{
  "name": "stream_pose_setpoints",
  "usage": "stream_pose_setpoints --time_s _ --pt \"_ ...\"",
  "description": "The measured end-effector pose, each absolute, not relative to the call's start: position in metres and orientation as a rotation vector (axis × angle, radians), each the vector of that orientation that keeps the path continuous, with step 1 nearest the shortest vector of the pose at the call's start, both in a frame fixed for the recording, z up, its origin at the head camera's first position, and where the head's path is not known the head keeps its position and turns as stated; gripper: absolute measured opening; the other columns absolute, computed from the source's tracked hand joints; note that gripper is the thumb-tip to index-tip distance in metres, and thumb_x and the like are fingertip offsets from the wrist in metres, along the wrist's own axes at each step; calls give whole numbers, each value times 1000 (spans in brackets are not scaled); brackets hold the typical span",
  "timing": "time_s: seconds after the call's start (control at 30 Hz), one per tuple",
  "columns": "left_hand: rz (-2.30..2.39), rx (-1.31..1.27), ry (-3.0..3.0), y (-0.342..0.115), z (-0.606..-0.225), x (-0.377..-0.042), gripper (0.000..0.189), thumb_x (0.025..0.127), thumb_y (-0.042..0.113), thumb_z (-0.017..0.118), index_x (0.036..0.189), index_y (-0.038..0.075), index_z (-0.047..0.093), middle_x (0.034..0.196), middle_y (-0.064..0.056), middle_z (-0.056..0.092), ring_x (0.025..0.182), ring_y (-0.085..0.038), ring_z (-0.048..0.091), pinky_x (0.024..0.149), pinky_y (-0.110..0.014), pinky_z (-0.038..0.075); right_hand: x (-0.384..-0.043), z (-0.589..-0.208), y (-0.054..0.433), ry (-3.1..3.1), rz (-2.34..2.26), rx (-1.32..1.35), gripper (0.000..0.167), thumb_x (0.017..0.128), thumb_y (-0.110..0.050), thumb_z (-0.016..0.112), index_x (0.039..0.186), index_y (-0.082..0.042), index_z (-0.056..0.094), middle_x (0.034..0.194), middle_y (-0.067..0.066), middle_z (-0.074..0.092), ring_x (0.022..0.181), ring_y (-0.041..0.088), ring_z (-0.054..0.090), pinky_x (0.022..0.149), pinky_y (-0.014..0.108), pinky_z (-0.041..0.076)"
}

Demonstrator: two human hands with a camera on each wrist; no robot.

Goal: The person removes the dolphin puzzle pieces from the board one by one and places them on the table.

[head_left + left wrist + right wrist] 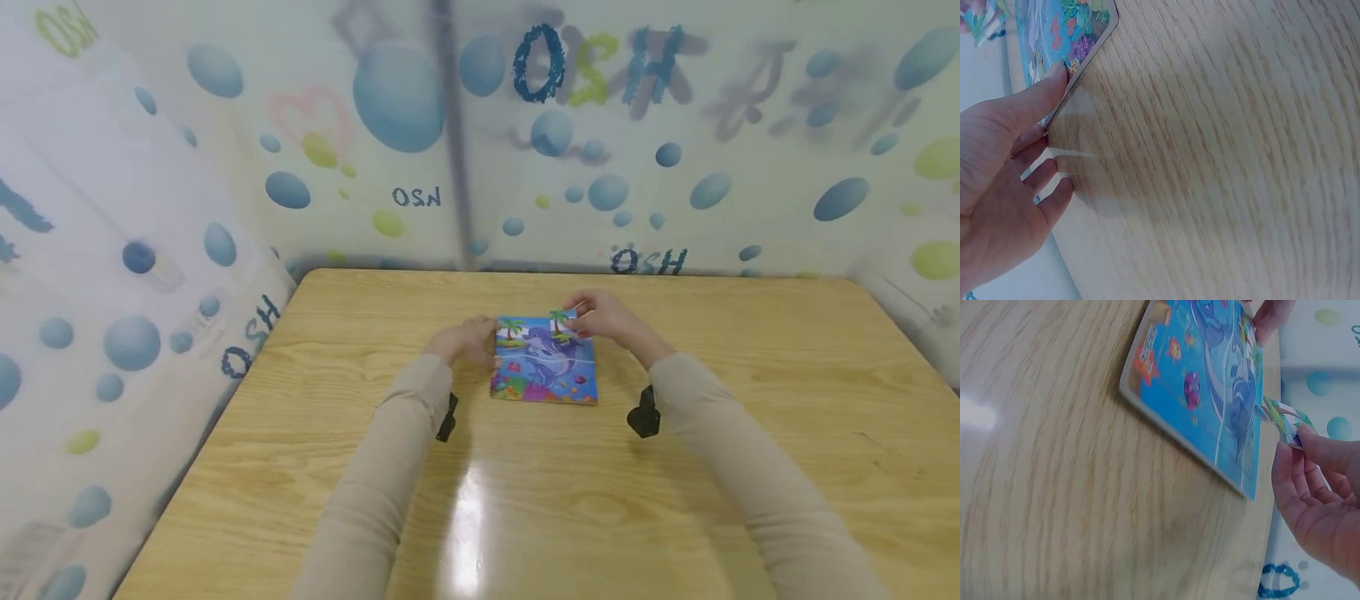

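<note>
A square jigsaw puzzle board (545,371) with a blue sea picture and purple dolphins lies on the table. My left hand (462,340) grips its left edge; in the left wrist view the thumb (1044,94) lies over the border, with the other fingers lower down beside the edge. At the board's far right corner, my right hand (606,318) pinches a puzzle piece (1289,422) printed with a palm tree between thumb and fingers. That piece is tilted and raised over the board in the right wrist view.
The wooden table (720,467) extends around the board on all sides. Behind it stands a white wall (510,175) with blue and green bubbles and lettering, and another such wall runs along the left. Black wrist cameras (644,414) hang below both cuffs.
</note>
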State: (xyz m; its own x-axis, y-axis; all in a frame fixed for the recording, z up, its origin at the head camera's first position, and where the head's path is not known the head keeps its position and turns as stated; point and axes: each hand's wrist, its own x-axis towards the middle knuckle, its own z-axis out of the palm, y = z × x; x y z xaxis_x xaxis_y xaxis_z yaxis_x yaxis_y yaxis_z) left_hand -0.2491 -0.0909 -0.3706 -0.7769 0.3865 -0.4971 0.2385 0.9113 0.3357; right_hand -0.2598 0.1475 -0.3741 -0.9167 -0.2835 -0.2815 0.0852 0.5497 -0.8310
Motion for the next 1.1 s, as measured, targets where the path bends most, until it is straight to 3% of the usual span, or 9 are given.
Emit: stream_pose_setpoints --time_s 0.5,0.77,1.1 --pt "343 455 2488 -94 -375 -253 78 86 36 61 147 16 17 154 -10 12 142 -30 10 115 -50 15 -251 -379 194 2429 -1360 -83 38 89 -6 57 121 9 45 97 11 45 74 8 54 78 30 56" --pt "330 473 2498 -95 -374 -254 76 86 34 61 146 13 19 153 -11 17 141 -30 14 115 -48 18 -251 -382 210 2392 -1378 -8 41 90 -6 54 126 9 41 112 17 45 77 6 55 73 20 55" --pt "309 488 2494 -94 -373 -253 75 87 34 60 146 14 20 153 -10 15 141 -29 14 115 -49 18 -255 -392 216 2405 -1367 65 40 87 -6 59 121 10 47 98 10 51 72 3 55 66 15 53"
